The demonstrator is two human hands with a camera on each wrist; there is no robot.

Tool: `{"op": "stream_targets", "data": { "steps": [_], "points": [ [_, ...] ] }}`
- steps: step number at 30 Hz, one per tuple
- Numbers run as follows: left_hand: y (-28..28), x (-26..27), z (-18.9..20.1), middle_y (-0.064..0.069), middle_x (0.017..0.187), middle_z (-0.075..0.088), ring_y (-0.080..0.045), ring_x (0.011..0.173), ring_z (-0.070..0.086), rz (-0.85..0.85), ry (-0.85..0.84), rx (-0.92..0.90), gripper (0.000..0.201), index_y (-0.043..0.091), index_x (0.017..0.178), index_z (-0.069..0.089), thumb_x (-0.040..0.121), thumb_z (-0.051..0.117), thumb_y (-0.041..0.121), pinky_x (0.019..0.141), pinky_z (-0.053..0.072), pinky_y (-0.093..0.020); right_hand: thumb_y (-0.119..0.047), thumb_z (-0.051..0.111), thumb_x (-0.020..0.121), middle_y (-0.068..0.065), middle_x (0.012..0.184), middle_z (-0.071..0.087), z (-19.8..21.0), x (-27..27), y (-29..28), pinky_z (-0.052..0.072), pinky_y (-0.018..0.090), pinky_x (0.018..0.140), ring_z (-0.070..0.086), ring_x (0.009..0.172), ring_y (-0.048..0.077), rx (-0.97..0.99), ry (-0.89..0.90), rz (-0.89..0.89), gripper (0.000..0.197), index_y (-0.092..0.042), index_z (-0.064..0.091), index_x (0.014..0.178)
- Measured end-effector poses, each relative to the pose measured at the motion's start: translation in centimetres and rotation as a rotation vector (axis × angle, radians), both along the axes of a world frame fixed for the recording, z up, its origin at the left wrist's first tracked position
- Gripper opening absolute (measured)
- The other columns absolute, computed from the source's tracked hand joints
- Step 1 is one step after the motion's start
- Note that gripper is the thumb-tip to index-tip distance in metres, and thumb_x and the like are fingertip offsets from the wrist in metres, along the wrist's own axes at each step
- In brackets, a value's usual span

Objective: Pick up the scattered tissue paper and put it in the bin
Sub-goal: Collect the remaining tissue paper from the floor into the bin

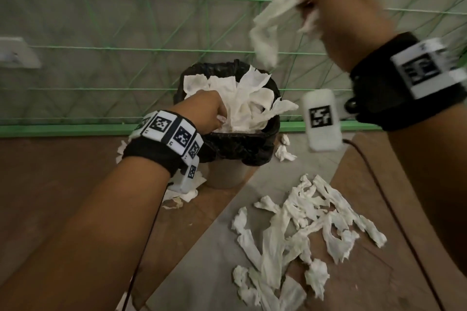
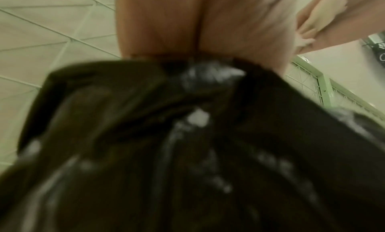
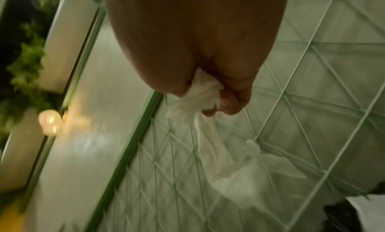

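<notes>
Head view: bin with black liner stands on the floor against the green-lined wall, already heaped with tissue paper that rises over the rim. Left hand is in the bin mouth on that heap, fingers curled; grasping or just pressing, cannot tell. Right hand is raised above and right of the bin, pinching a long tissue strip that dangles toward the opening, not yet in. A large tissue pile lies on the floor at the near right. Small scraps lie just beside the bin's right side, more scraps by its left base.

Left wrist view: blurred; palm above the black liner, fingers hidden.

Right wrist view: right hand's fingers clenched on the white tissue strip, which hangs down.

Judgement: roughly half done. The bin is near full, so the heap likely needs pressing down before the floor pile fits.
</notes>
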State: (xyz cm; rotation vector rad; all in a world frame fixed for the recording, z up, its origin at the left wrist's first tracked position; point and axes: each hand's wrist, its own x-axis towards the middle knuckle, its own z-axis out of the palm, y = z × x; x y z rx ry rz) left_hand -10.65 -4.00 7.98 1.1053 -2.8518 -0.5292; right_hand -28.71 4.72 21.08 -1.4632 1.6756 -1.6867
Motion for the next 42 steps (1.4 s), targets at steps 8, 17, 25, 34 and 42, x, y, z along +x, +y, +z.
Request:
{"op": "stream_targets", "data": {
  "steps": [8,17,25,34,42],
  "points": [
    [-0.6,2.7,3.3,0.013,0.110,0.063,-0.012,0.106,0.058,-0.018,-0.042,0.173,0.052,0.039,0.109,0.066,0.067,0.064,0.068,0.091,0.047,-0.033,-0.033,0.035,0.100,0.017,0.110,0.059,-11.3,5.3,-2.6,0.041,0.034,0.084,0.050,0.093,0.026,0.966,1.057,0.380,0.036,-0.006,0.059,0.103],
    [-3.6,10.8,1.9,0.012,0.105,0.068,-0.008,0.103,0.060,0.481,0.815,0.359,0.036,0.037,0.091,0.069,0.074,0.062,0.067,0.096,0.048,-0.042,-0.008,0.039,0.097,0.025,0.106,0.059,-5.9,3.2,-0.3,0.046,0.046,0.088,0.057,0.099,0.039,0.550,0.898,0.258,0.024,0.007,0.058,0.094],
    [-0.9,9.2,-15.9,-0.017,0.143,0.042,-0.040,0.128,0.043,0.571,0.033,0.275,0.104,0.020,0.137,0.044,0.050,0.080,0.065,0.107,0.038,-0.051,-0.014,0.046,0.089,0.014,0.082,0.065,-12.1,-7.1,0.8,0.046,0.028,0.057,0.062,0.064,0.028,0.774,0.123,-0.142,0.006,-0.012,0.052,0.088],
    [3.8,8.0,-21.9,-0.016,0.127,0.051,-0.035,0.113,0.049,0.368,-0.179,0.009,0.034,0.013,0.120,0.059,0.089,0.059,0.026,0.093,0.042,-0.042,-0.052,0.053,0.084,0.020,0.137,0.034,-31.9,-10.3,9.6,0.052,0.038,0.083,0.058,0.107,0.037,1.557,0.650,-0.128,0.055,-0.030,0.037,0.132],
    [3.0,9.7,-20.0,-0.014,0.095,0.066,-0.036,0.088,0.062,0.532,-0.111,-0.030,0.024,0.016,0.104,0.059,0.086,0.052,0.029,0.079,0.051,-0.040,-0.017,0.062,0.087,0.010,0.092,0.068,-28.0,-13.0,7.6,0.059,0.035,0.069,0.069,0.080,0.029,1.364,0.523,-0.175,0.012,-0.011,0.066,0.096]
  ]
}}
